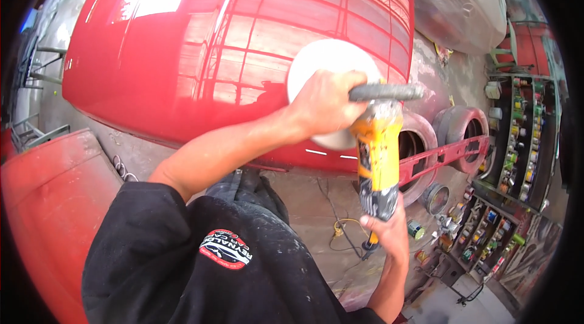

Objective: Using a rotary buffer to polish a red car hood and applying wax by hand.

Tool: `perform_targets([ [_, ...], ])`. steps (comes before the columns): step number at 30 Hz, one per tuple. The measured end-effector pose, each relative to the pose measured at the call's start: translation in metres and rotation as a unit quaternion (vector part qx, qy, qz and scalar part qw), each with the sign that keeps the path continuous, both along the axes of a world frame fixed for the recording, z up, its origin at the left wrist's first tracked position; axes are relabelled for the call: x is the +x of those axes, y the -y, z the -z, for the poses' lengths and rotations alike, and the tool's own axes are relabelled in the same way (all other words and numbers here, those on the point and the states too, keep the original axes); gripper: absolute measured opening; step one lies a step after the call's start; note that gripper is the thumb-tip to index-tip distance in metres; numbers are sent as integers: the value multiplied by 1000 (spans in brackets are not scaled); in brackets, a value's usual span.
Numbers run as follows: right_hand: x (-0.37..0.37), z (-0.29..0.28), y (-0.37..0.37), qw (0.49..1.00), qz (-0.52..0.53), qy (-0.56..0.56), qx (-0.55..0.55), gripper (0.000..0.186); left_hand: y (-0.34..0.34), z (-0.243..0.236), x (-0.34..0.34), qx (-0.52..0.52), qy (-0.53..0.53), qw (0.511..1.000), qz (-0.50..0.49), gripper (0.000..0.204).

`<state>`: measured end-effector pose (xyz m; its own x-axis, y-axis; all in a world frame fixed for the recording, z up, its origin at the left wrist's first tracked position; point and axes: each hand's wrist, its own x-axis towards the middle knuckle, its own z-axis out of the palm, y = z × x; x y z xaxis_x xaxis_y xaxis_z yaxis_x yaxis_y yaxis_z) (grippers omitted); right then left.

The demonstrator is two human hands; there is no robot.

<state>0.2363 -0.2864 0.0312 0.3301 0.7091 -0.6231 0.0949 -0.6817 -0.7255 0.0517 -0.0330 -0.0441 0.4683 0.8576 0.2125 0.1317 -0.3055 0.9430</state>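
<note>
While it's running: yellow polisher (377,154) with its white pad (322,65) on the glossy red panel (182,50)
left hand (325,102): fingers wrapped round side handle
right hand (389,230): fingers clamped on polisher tail
risk: tilting an edge probably burns paint

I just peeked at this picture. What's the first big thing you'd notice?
The huge shiny red car panel filling the top, mirroring roof beams. Against it sits a round white polishing pad on a yellow polisher: the left hand holds its side handle, the right hand its rear end. Shelves of paint cans stand far right.
</note>
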Motion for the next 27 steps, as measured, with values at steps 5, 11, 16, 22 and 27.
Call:
perform_targets([
  [5,-14,-18,31,997,13,-37,-59,92,29,-23,-30,-76,-43,994,61,18],
  [11,-16,-18,49,995,0,-28,-93,94,40,-24,-36,-95,-12,993,67,15],
  [16,-19,-23,34,997,34,-26,-66,90,29,-25,-31,-72,-14,996,52,14],
  [22,-5,-22,5,999,-2,2,-39,87,9,-19,-6,0,34,999,-13,16],
  [27,7,-12,-38,1000,-23,-6,0,82,-31,-3,6,91,11,992,-84,21],
])
